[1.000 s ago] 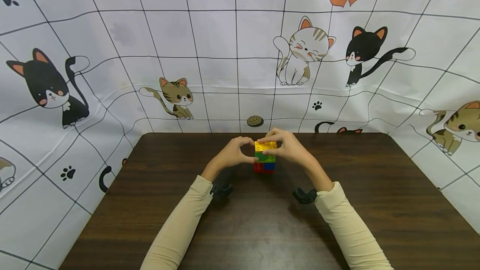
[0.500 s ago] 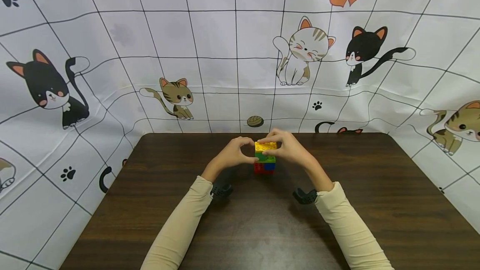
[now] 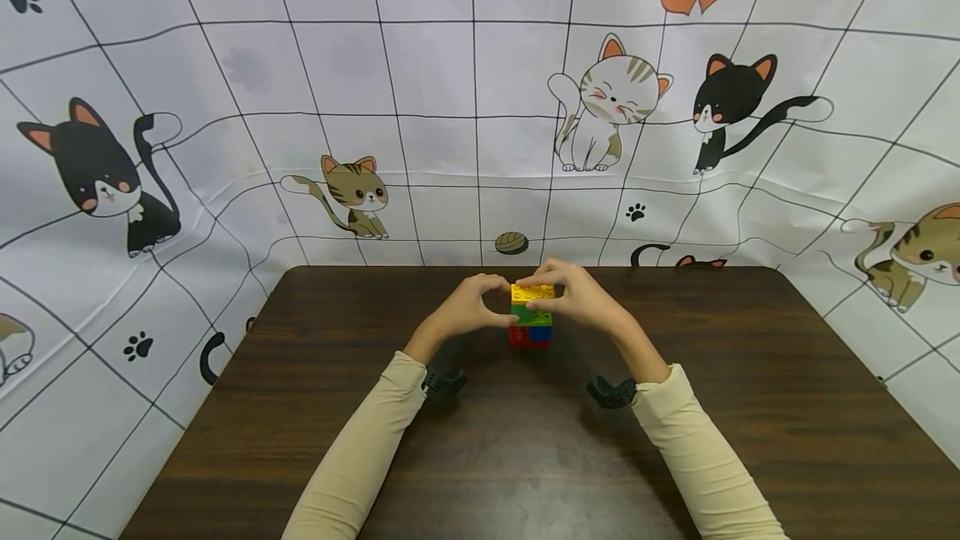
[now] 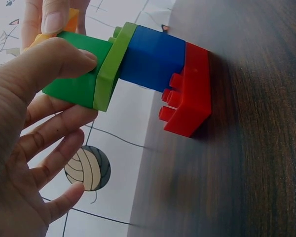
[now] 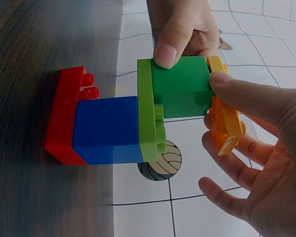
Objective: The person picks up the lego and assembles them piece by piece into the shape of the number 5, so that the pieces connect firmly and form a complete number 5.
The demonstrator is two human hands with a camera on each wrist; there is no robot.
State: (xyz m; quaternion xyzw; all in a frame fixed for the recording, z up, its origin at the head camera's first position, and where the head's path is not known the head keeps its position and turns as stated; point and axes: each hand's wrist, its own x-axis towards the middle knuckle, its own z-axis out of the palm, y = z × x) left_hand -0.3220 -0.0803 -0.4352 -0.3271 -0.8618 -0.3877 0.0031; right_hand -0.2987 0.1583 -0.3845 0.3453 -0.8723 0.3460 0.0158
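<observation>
A toy building-brick stack stands upright on the table. At its foot is a red brick [image 5: 63, 121], with a blue brick [image 5: 106, 126] on one side of its studs. A thin lime-green brick [image 4: 111, 69] lies across the blue one, and a dark green brick [image 4: 71, 84] sits on one half of it. On top is a yellow brick [image 5: 228, 127]. My left hand [image 3: 467, 307] pinches the dark green brick between thumb and fingers. My right hand [image 3: 573, 297] pinches the yellow brick at the dark green brick's upper end. Fingers partly cover both bricks.
The dark wooden table [image 3: 495, 457] extends around the stack, with its far edge just behind it. A white sheet [image 3: 427, 90] printed with cats and grid lines hangs behind the table. Dark wrist-worn devices show below both hands.
</observation>
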